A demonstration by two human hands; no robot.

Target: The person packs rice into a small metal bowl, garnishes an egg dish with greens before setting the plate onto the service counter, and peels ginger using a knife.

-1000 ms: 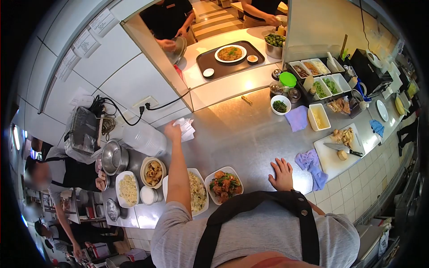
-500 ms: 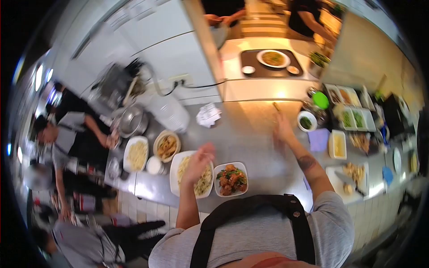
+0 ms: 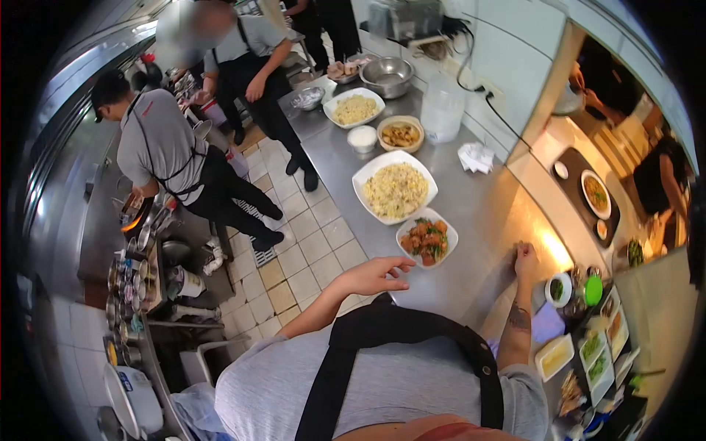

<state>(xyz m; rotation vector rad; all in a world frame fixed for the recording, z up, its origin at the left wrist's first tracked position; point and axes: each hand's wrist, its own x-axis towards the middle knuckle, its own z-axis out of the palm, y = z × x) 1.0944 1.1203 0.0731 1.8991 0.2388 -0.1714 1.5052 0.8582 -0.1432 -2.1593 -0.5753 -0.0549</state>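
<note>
My left hand [image 3: 379, 278] is open, with loosely bent fingers apart and nothing in them. It hovers by the counter's front edge, just short of a white square bowl [image 3: 441, 255] of browned, glazed chunks with green leaves. Behind that bowl stands a larger white bowl of fried rice [image 3: 395, 189]. My right hand [image 3: 524, 259] is closed over the steel counter [image 3: 471, 294], near the warmly lit pass ledge. Whether anything is inside its curled fingers is hidden. Crumpled white paper slips [image 3: 476, 157] lie beyond the rice.
Farther left are another rice dish [image 3: 354, 109], a tan bowl [image 3: 401, 134], a white cup [image 3: 362, 138] and a steel bowl [image 3: 387, 76]. At right sit a herb bowl [image 3: 558, 289] and garnish tubs [image 3: 597, 359]. Co-workers [image 3: 165, 147] stand left; a tray [image 3: 570, 173] rests on the pass.
My view has swung left, bringing the stoves and floor into sight. My left hand has moved from above the rice to the counter's front edge. My right hand has drawn back; its thin item no longer shows.
</note>
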